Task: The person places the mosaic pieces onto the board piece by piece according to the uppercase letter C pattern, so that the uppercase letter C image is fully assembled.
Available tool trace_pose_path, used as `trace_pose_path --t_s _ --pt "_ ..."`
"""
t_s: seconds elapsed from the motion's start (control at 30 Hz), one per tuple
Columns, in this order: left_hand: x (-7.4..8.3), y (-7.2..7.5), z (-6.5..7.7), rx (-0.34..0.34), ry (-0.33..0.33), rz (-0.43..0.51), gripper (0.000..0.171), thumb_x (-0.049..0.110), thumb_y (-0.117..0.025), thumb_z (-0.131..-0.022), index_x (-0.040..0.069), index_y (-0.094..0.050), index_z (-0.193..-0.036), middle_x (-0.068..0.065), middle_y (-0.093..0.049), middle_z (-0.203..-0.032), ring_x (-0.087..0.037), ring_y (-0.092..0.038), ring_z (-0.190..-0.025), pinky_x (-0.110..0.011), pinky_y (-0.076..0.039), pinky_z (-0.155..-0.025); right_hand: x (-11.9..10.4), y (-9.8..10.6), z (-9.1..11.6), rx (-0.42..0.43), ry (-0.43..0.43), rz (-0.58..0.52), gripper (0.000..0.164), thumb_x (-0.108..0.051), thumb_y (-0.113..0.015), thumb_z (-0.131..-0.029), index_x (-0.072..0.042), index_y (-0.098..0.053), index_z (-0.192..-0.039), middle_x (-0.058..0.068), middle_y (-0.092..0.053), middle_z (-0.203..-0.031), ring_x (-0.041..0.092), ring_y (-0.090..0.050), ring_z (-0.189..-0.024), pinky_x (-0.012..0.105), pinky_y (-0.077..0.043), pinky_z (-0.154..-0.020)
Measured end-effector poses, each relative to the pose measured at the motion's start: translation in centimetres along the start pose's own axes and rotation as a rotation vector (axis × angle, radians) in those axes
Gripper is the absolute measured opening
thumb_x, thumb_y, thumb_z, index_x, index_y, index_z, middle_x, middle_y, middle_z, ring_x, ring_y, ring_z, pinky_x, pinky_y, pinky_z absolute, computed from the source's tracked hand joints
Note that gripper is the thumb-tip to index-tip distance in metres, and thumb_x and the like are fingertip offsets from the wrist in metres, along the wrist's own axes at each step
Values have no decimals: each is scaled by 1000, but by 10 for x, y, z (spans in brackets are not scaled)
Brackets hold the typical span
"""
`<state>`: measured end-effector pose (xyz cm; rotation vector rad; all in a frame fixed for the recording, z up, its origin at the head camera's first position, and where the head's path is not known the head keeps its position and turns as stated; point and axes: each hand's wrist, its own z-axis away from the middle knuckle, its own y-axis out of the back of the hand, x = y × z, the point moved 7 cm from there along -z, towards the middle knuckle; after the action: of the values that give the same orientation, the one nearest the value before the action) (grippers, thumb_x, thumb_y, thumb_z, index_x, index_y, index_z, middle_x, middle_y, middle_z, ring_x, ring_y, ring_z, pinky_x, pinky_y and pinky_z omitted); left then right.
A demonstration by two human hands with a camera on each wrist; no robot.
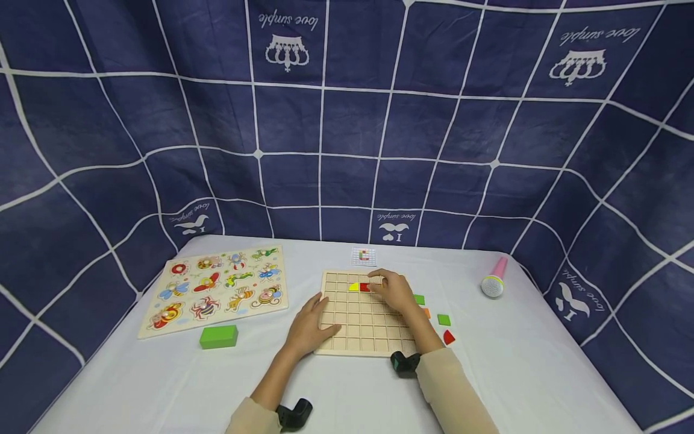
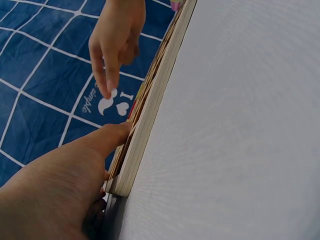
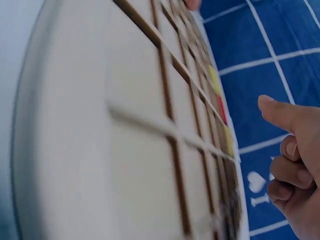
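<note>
A square wooden grid board [image 1: 358, 325] lies in the middle of the table. Near its far side, a yellow rounded piece [image 1: 353, 287] sits beside a red piece [image 1: 364, 287]; the right wrist view shows another yellow piece [image 3: 228, 140] past the red one. My left hand [image 1: 308, 325] rests at the board's left edge, fingers along the side and thumb laid over the surface. Above the far cells, my right hand [image 1: 394, 290] hovers close to the red piece, thumb and index finger apart, nothing seen between them. In the right wrist view its other fingers [image 3: 290, 172] are curled.
Right of the board lie green squares [image 1: 444, 320], an orange piece [image 1: 426, 313] and a red wedge [image 1: 449, 337]. A pattern card [image 1: 364, 257] is behind it. Also there: a pink toy microphone [image 1: 493, 283], an insect puzzle board [image 1: 187, 295] and a green block [image 1: 219, 337].
</note>
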<state>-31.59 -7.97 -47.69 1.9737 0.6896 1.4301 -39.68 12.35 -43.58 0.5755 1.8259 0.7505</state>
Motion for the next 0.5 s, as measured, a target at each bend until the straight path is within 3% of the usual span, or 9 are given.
trace_pose_path --t_s 0.3,0.5 --pt "0 -2 2 -7 1 3 78 39 -72 -77 -3 -42 -135 -20 -31 -144 -39 -29 -130 -53 -28 -102 28 56 21 87 -42 17 28 -20 -71 -82 -12 -67 -108 -3 -32 -47 8 -24 -41 21 -21 -37" --pt "2 0 2 9 -9 0 77 38 -72 -77 -3 -43 -135 -20 -31 -144 -39 -29 -130 -53 -28 -102 55 79 36 98 -90 39 29 -21 -72 -81 -12 -67 -108 -3 -32 -49 11 -25 -43 23 -22 -39"
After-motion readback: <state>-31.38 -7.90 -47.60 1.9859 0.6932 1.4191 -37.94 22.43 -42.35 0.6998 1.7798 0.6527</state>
